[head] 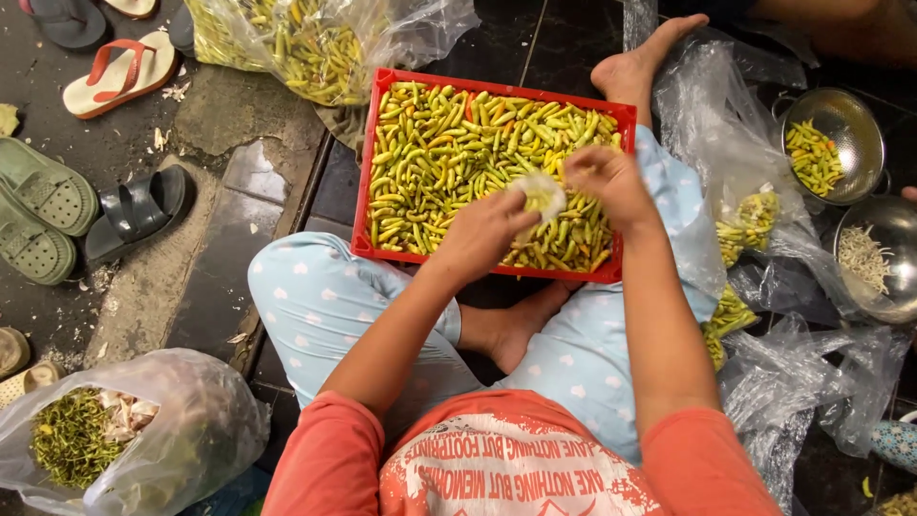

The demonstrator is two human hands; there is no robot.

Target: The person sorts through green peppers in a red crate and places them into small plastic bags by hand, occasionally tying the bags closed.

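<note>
Dark floor tiles carried a red crate of green and yellow chillies at upper centre of the frame. Both forearms reached forward over it. A small pale bag sat between the hands: the left hand had its fingers curled shut on it, the right hand pinched its top edge from the right.

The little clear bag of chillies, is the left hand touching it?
Touching. The head view shows the left hand with its fingers closed around the small clear bag, no gap between them, above the red crate of green chillies.
</note>
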